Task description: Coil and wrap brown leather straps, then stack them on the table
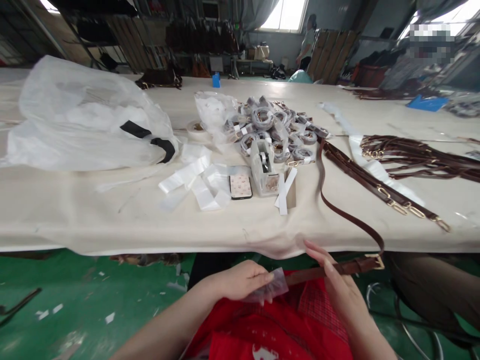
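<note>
A brown leather strap (350, 216) runs from the pile on the table down over the front edge to a gold buckle (378, 261) above my lap. My left hand (245, 281) is closed on a clear plastic sleeve (275, 286), which covers the strap's end. On the right, my right hand (343, 285) lies against the strap near the buckle, its fingers stretched out and apart. A tape dispenser (264, 167) wrapped in plastic stands on the table beyond my hands, beside white paper strips (283, 195).
Coiled, wrapped straps (264, 120) are heaped mid-table. A large plastic bag (86, 120) lies left, near plastic sleeves (206, 185) and a phone (240, 186). More brown straps (423, 155) lie right. A person (308, 42) stands in the background.
</note>
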The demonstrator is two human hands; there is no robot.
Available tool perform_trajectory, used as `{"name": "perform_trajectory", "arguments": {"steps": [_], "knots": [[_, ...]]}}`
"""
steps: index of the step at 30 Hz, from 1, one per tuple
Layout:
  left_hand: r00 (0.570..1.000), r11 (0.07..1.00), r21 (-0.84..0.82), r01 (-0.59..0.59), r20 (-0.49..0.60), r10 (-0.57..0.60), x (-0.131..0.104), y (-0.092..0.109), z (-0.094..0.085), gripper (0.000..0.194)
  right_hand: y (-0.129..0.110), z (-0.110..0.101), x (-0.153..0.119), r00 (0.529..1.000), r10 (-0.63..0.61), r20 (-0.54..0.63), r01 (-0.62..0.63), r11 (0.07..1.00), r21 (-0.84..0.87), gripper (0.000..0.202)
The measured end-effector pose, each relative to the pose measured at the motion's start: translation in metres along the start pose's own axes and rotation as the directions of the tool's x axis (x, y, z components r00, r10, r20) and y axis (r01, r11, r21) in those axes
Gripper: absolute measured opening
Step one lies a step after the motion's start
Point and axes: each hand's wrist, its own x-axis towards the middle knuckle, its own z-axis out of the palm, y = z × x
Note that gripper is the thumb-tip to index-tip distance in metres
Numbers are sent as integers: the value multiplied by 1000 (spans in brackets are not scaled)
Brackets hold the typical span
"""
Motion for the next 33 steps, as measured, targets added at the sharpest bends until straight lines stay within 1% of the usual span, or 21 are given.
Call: {"name": "perform_trajectory", "arguments": {"steps": [3,5,7,8,10,12,15,17,18,21,23,25,27,29,31,33], "knots": [[1000,996,-92,-20,-23,18,5,2,5,75,-15,24,-2,983,70,171,-65,997,-35,36],[997,996,-85,-27,-71,21,6,2,5,75,-16,34,-4,956,100,274,-78,993,-88,39],[995,999,-50,1,-104,-6,4,-1,2,73,-9,32,-6,940,123,318,-108,992,-64,48],[993,999,-33,21,-111,-25,2,-3,0,72,-3,27,-7,941,129,314,-137,991,3,53],[993,998,-21,53,-107,-55,-3,-7,-5,71,8,13,-7,955,159,251,-214,955,208,53],[994,998,-18,55,-96,-57,-6,-9,-9,72,15,1,-7,960,221,170,-271,881,387,46],[996,1000,-14,22,-82,-23,-6,-9,-9,75,16,-5,-2,964,246,97,-260,817,515,33],[997,1000,-14,6,-76,-7,-3,-6,-6,77,11,-2,3,963,262,63,-250,786,566,27],[998,1000,-14,-1,-68,0,-2,-5,-4,78,9,1,5,956,289,48,-261,768,585,25],[998,999,-37,-32,-46,30,0,-2,0,81,9,9,11,922,386,-8,-302,735,607,23],[998,997,-58,-42,-55,38,1,-2,3,82,13,14,15,917,398,-43,-297,749,592,25],[996,997,-71,-36,-81,30,2,-3,4,83,17,18,18,920,389,-46,-299,774,558,27],[993,999,-28,-39,-115,36,2,-4,3,85,19,20,20,925,378,-22,-312,794,521,28],[986,997,58,-50,-155,59,2,-6,2,88,19,17,19,930,365,-35,-303,819,487,30],[979,991,127,-46,-192,70,1,-7,2,91,20,13,16,928,366,-70,-304,852,427,33],[969,989,143,-18,-240,53,-2,-8,5,91,27,15,16,919,367,-144,-304,893,333,37]]}}
